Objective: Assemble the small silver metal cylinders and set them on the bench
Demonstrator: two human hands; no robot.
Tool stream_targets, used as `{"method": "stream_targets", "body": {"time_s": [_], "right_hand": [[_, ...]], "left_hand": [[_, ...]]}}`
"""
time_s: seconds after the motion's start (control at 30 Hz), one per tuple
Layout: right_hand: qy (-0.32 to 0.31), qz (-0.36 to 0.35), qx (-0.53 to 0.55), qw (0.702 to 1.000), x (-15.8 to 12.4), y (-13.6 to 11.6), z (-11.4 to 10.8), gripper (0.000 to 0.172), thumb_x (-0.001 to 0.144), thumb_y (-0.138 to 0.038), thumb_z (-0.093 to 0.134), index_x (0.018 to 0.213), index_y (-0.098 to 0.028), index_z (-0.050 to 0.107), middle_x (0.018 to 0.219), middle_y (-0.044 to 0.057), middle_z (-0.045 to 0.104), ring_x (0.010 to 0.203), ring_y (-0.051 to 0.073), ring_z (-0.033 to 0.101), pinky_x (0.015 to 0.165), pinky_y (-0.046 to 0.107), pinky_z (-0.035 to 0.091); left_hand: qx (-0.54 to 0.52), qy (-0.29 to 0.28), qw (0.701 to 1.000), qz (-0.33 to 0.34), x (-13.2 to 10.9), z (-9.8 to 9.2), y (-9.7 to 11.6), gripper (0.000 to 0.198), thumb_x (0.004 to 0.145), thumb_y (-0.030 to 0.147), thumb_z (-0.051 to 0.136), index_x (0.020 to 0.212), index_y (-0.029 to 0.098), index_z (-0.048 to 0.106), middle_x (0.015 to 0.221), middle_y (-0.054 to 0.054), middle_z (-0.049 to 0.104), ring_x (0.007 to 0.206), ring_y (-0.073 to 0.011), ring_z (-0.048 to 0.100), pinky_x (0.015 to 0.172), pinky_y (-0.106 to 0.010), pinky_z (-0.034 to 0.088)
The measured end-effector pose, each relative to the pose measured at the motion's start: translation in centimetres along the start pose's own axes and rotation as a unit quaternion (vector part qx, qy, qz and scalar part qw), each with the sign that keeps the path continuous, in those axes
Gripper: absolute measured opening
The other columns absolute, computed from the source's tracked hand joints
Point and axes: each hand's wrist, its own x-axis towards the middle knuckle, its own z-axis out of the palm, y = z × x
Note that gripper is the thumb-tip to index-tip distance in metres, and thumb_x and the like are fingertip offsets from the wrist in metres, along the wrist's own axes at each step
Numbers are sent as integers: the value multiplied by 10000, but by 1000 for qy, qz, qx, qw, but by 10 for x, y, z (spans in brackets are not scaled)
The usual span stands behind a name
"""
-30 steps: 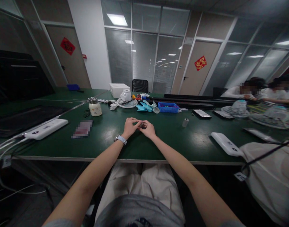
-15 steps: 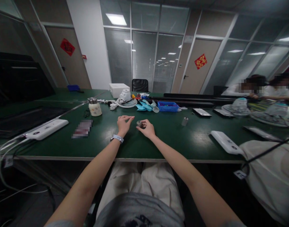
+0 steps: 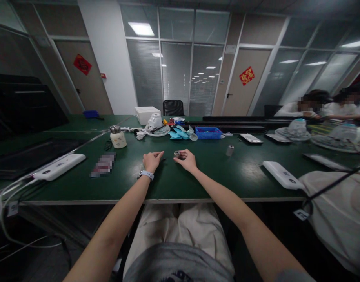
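Both my arms reach forward over a green table (image 3: 197, 180). My right hand (image 3: 186, 159) rests on it with fingers curled round a small round metal part (image 3: 177, 154). A little to its left, my left hand (image 3: 152, 160), with a watch on the wrist, lies on the table with its fingers pinched together; something thin and dark shows at the fingertips, too small to name. The two hands are apart.
Further back stand a cream flask (image 3: 118, 137), a white fan base on a grille (image 3: 157, 126), blue fan blades (image 3: 180, 132), a blue tray (image 3: 208, 133) and a small metal cylinder (image 3: 230, 150). White power strips (image 3: 59, 165) (image 3: 281, 174) lie left and right. People sit at far right.
My hands were joined on the small part one second ago. The left hand has drawn away to the left and settled on the table; the right keeps the part.
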Motion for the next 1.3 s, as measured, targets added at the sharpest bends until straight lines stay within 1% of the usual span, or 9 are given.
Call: {"method": "stream_targets", "body": {"time_s": [0.17, 0.33, 0.47, 0.6, 0.7, 0.83, 1.0, 1.13, 1.3], "right_hand": [[170, 47, -101, 979, 9, 31, -90, 437, 627, -349, 770, 980, -169, 585, 1009, 98, 713, 829, 184, 689, 754, 301, 540], [355, 148, -245, 890, -3, 56, -192, 440, 651, -334, 721, 1034, -182, 567, 1017, 75, 704, 853, 188, 680, 804, 306, 504], [422, 214, -254, 844, -13, 64, -223, 426, 637, -256, 713, 1024, -192, 546, 1007, 73, 702, 906, 199, 671, 843, 302, 490], [393, 247, -240, 853, -16, 63, -224, 468, 635, -241, 709, 1066, -204, 528, 1006, 64, 692, 933, 218, 655, 881, 341, 479], [415, 229, -277, 836, -18, 47, -217, 585, 645, -261, 702, 1179, -180, 477, 1158, 121, 627, 1060, 258, 601, 938, 403, 446], [448, 61, -371, 811, -18, 12, -188, 603, 757, -334, 618, 1295, -139, 427, 1270, 173, 534, 1179, 278, 515, 1014, 449, 366], [51, -14, -273, 961, -1, -6, -87, 409, 852, -484, 541, 1140, -208, 630, 800, 22, 641, 729, 171, 610, 740, 294, 469], [-136, 31, -248, 959, 21, -4, -2, 442, 791, -587, 619, 1074, -263, 718, 744, -5, 659, 693, 155, 605, 700, 271, 454], [-190, 41, -304, 933, 38, -9, 42, 431, 769, -653, 612, 1074, -371, 724, 849, -19, 706, 836, 181, 631, 843, 319, 418]], "left_hand": [[-10, 6, 1000, -29, 4, 2, -1, 452, 845, 615, 467, 868, 271, 758, 928, -84, 729, 989, -322, 541, 824, -406, 421], [0, 4, 1000, -22, 5, 4, 1, 413, 831, 598, 510, 803, 261, 746, 859, -86, 724, 1004, -314, 546, 825, -387, 422], [-25, -18, 999, -34, 4, 3, 2, 403, 825, 582, 531, 798, 240, 742, 813, -72, 721, 867, -257, 607, 756, -331, 427], [-38, -39, 997, -48, 2, 1, 2, 403, 816, 578, 541, 791, 225, 733, 775, -62, 715, 732, -216, 624, 662, -301, 407], [-46, -30, 997, -45, 3, 1, 2, 417, 821, 590, 519, 793, 225, 719, 781, -58, 716, 731, -215, 630, 652, -298, 400], [-59, 18, 996, -57, 5, 3, 3, 470, 900, 550, 375, 789, 221, 693, 821, -72, 717, 789, -226, 638, 693, -301, 408], [-75, 37, 994, -75, 7, 2, 3, 491, 942, 422, 270, 801, 207, 687, 876, -111, 714, 868, -262, 638, 758, -326, 415], [-77, 42, 993, -79, 5, 0, 3, 469, 934, 376, 283, 814, 207, 703, 909, -107, 720, 899, -262, 638, 776, -319, 427], [-87, 28, 993, -70, 5, -1, 5, 415, 910, 327, 328, 924, 223, 729, 1000, -85, 724, 943, -248, 637, 794, -306, 446]]}}
